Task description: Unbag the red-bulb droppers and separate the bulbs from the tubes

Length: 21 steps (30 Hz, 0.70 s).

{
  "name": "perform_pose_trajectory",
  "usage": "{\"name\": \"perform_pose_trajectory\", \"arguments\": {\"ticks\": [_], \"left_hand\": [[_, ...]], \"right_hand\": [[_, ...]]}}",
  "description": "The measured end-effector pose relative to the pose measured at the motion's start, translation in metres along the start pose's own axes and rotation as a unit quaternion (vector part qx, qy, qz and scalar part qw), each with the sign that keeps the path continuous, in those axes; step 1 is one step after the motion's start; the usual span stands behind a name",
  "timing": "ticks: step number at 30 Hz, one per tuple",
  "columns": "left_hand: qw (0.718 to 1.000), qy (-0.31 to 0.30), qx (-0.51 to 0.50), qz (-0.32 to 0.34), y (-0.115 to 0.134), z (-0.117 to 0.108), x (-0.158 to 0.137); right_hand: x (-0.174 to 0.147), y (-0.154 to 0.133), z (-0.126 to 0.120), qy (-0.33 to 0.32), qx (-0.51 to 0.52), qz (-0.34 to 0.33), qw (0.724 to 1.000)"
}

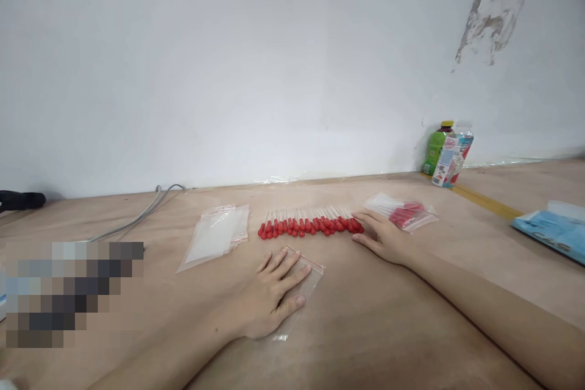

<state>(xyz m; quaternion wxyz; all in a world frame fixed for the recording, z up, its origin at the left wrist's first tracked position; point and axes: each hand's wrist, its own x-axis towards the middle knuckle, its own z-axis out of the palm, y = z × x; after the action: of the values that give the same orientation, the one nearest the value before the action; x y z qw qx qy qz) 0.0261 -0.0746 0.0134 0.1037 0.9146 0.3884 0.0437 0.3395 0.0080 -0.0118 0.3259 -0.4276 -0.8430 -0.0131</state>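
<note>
My left hand (274,292) lies flat, fingers spread, on a clear zip bag (308,283) on the table. Beyond it runs a row of thin pale sticks with red rounded tips (313,225), their tips towards me. At the right end of that row rests my right hand (386,234), its thumb and fingers apart around the last tips. Whether its fingertips touch them I cannot tell. A filled zip bag with red-tipped sticks (404,214) lies just behind the right hand. Left of the row is a stack of flat clear zip bags (214,233).
Two bottles, a green one with a yellow cap (434,149) and a white printed one (451,161), stand by the wall at right. A blue packet (551,231) lies at the right edge. A grey cable (137,217) and a black object (21,200) are at left, near a blurred patch.
</note>
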Motion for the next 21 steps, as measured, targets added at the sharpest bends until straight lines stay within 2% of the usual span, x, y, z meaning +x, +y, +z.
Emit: {"name": "perform_pose_trajectory", "arguments": {"ticks": [3,6,9,11,14,17,19,21], "left_hand": [[0.999,0.022,-0.011,-0.025,0.001,0.002,0.0],[0.99,0.111,-0.062,-0.067,0.0,0.0,0.004],[0.965,0.214,-0.103,-0.112,-0.007,-0.002,0.008],[0.954,0.24,-0.109,-0.144,-0.013,-0.002,0.01],[0.941,0.24,-0.135,-0.199,-0.023,-0.001,0.011],[0.933,0.224,-0.186,-0.21,-0.03,0.001,0.012],[0.933,0.203,-0.222,-0.199,-0.033,0.002,0.012],[0.935,0.185,-0.242,-0.182,-0.034,0.002,0.011]], "right_hand": [[-0.001,0.0,0.001,0.01,-0.006,0.007,1.0],[0.002,0.004,0.0,0.061,-0.072,0.042,0.995],[0.006,0.015,-0.008,0.146,-0.175,0.129,0.965],[0.008,0.027,-0.017,0.173,-0.231,0.202,0.936],[0.006,0.051,-0.031,0.132,-0.266,0.307,0.904],[0.002,0.075,-0.04,0.053,-0.227,0.384,0.893],[0.001,0.087,-0.043,0.026,-0.197,0.39,0.899],[-0.001,0.092,-0.043,0.024,-0.184,0.375,0.908]]}}
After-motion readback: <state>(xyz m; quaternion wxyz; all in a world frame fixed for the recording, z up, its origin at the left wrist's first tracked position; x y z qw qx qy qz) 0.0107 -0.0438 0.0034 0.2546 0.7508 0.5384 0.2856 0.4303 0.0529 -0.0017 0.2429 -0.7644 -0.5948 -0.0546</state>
